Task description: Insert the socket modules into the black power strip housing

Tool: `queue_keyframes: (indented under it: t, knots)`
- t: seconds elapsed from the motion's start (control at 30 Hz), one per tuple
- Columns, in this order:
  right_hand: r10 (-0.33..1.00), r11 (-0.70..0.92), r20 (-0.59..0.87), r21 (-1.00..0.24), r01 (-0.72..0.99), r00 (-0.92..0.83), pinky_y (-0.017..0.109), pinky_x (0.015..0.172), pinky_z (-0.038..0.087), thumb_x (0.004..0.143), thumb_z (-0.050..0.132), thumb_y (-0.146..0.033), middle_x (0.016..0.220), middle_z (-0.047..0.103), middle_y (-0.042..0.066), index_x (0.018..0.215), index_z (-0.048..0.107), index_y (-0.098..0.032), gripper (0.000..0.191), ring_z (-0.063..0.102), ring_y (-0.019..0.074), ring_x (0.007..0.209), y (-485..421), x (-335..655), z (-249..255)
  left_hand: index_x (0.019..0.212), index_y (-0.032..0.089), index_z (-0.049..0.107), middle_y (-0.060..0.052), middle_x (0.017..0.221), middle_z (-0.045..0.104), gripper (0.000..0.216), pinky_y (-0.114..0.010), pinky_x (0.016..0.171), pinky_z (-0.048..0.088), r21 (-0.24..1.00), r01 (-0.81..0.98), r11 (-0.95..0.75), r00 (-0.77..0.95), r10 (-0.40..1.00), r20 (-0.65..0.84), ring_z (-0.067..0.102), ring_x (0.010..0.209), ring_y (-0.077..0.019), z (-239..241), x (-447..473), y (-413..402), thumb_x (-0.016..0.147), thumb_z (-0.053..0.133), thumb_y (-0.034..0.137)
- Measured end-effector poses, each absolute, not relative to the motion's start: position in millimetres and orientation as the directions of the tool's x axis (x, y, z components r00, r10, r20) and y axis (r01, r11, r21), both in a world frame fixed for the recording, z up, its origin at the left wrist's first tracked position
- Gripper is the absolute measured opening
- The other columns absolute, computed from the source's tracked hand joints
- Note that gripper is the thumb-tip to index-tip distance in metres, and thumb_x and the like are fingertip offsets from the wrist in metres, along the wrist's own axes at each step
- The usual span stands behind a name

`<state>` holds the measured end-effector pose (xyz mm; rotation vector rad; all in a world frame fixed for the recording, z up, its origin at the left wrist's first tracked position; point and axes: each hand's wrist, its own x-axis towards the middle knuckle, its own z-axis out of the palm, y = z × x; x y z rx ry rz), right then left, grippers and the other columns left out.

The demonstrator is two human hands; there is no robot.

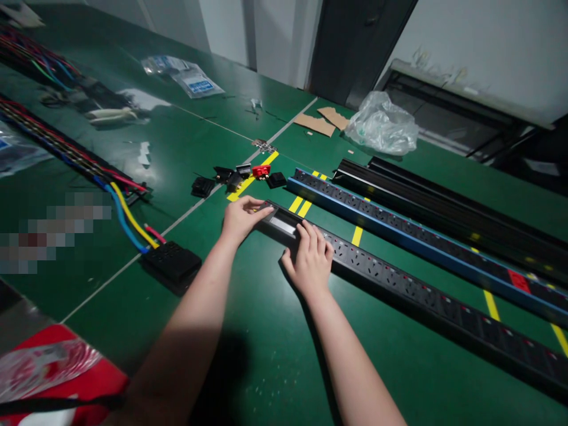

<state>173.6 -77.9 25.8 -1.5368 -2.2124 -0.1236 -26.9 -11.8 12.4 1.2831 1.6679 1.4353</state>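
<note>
A long black power strip (381, 273) with a row of sockets lies slantwise on the green table. My left hand (241, 220) is closed on its far left end, thumb and fingers pinching there; whether a small part sits under the fingertips is hidden. Next to that hand, a rectangular opening (282, 223) in the strip shows a pale inside. My right hand (312, 260) holds the strip just right of the opening, fingers bent over the top and thumb at the near side. Beyond the left hand are a red socket piece (261, 171) and several black modules (234, 180).
Behind lie a blue-sided power strip (399, 235) and black rails (426, 198). At left, wire bundles (57, 142) lead towards a black socket block (172, 265). A clear plastic bag (382, 124) and cardboard pieces (317, 124) lie at the back. Yellow tape (357, 235) marks the table.
</note>
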Motion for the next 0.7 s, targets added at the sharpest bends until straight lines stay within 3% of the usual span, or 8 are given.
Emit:
queue_keyframes:
  t: [0.2, 0.33, 0.5, 0.7]
  knots:
    - [0.860, 0.386, 0.418, -0.156, 0.909, -0.294, 0.038, 0.105, 0.025, 0.089, 0.050, -0.036, 0.147, 0.048, 0.010, 0.139, 0.046, -0.016, 0.054, 0.039, 0.0249, 0.133, -77.8, 174.0, 26.9, 0.068, 0.020, 0.071, -0.003, 0.073, 0.070, 0.033, -0.030, 0.070, 0.047, 0.897, 0.428, -0.112, -0.178, 0.962, 0.205, 0.060, 0.071, -0.0170, 17.0, -1.7, -14.9, 0.065, 0.078, 0.052]
    - [0.866, 0.383, 0.399, -0.145, 0.912, -0.300, 0.037, 0.105, 0.025, 0.090, 0.047, -0.036, 0.147, 0.048, 0.010, 0.141, 0.045, -0.015, 0.055, 0.038, 0.0245, 0.133, -78.9, 175.0, 28.6, 0.070, 0.023, 0.074, -0.004, 0.076, 0.072, 0.028, -0.033, 0.075, 0.047, 0.859, 0.484, -0.167, -0.170, 0.945, 0.280, 0.061, 0.075, -0.0191, 16.9, 1.7, -14.4, 0.073, 0.072, 0.051]
    - [0.885, 0.352, 0.362, -0.107, 0.930, -0.293, 0.040, 0.102, 0.028, 0.090, 0.047, -0.037, 0.146, 0.047, 0.010, 0.150, 0.035, -0.021, 0.063, 0.040, 0.0279, 0.129, -78.9, 170.8, 37.4, 0.076, 0.022, 0.077, -0.005, 0.081, 0.073, 0.035, -0.032, 0.079, 0.047, 0.882, 0.431, -0.193, -0.115, 0.957, 0.265, 0.065, 0.080, -0.0197, 17.9, -3.9, -14.2, 0.086, 0.057, 0.049]
    - [0.904, 0.311, 0.331, -0.071, 0.948, -0.272, 0.047, 0.096, 0.029, 0.090, 0.049, -0.042, 0.142, 0.049, 0.011, 0.151, 0.033, -0.031, 0.064, 0.043, 0.0318, 0.121, -73.8, 158.9, 41.7, 0.074, 0.020, 0.076, -0.004, 0.076, 0.072, 0.044, -0.029, 0.075, 0.048, 0.911, 0.390, -0.135, -0.257, 0.934, 0.249, 0.065, 0.074, -0.0173, 17.7, -0.8, -13.8, 0.091, 0.049, 0.051]
